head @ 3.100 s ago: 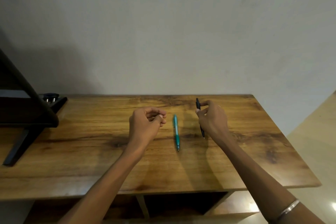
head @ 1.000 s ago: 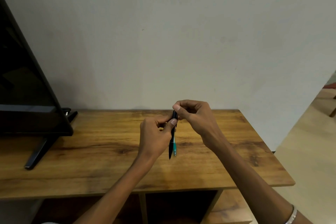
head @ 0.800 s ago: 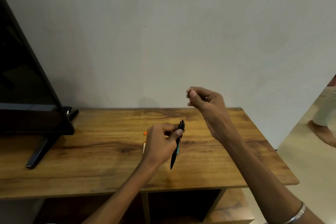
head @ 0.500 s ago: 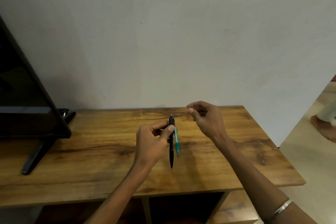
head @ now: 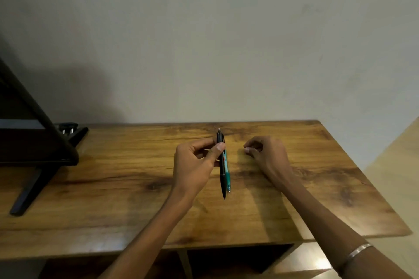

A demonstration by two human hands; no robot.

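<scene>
Two pens in play: my left hand (head: pixel 195 165) pinches the black pen (head: pixel 223 183), thumb and fingers clamped on its barrel, tip hanging just beside the teal pen (head: pixel 227 176) lying on the desk (head: pixel 113 199). I'd hold it steady and upright; right hand (head: pixel 268 157) beyond, fingers curled, whether holding anything I cannot tell

Your left hand (head: pixel 195 163) covers part of the black pen (head: pixel 222 179), and that pen hides the left side of the teal pen (head: pixel 227 174), so you cannot tell whether the two touch. Your right hand (head: pixel 267 156) curls its fingertips under, and whether they pinch anything cannot be told. The left edge cuts off the screen (head: pixel 29 142). The small dark object (head: pixel 66 126) behind its stand (head: pixel 28 190) is too small to identify.
</scene>
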